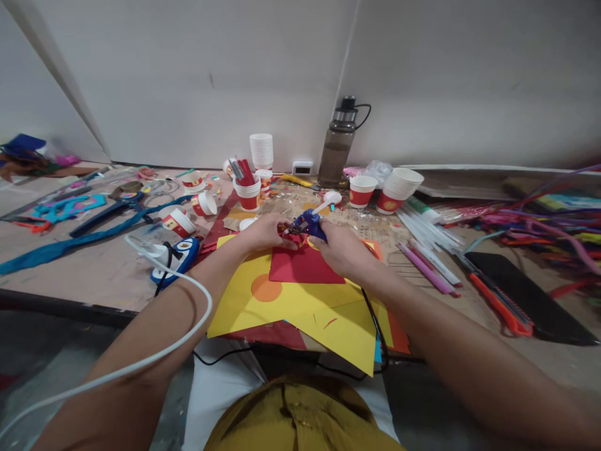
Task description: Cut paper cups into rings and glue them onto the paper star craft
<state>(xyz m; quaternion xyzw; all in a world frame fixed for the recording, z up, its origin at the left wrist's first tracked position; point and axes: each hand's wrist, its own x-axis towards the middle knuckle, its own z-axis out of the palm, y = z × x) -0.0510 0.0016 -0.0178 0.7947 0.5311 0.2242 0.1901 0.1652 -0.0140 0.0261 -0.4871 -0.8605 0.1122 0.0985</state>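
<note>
A blue hot glue gun (312,224) with a white glue stick in its back end is gripped in my right hand (340,247). Its nozzle points left, at the fingers of my left hand (268,230). Those fingers are bent and pinched together by the nozzle, around something small and reddish that is too blurred to name. Both hands are above a red paper sheet (305,267), which lies on yellow paper sheets (239,304). An orange paper circle (266,287) rests on the yellow to the left of the red sheet.
Paper cups (176,221) lie on the left; a cup of pencils (246,191) stands ahead. A water bottle (337,144) stands against the wall. A white cable (197,313) crosses my left forearm. At right are a phone (530,294), an orange cutter (500,300) and pipe cleaners (539,228).
</note>
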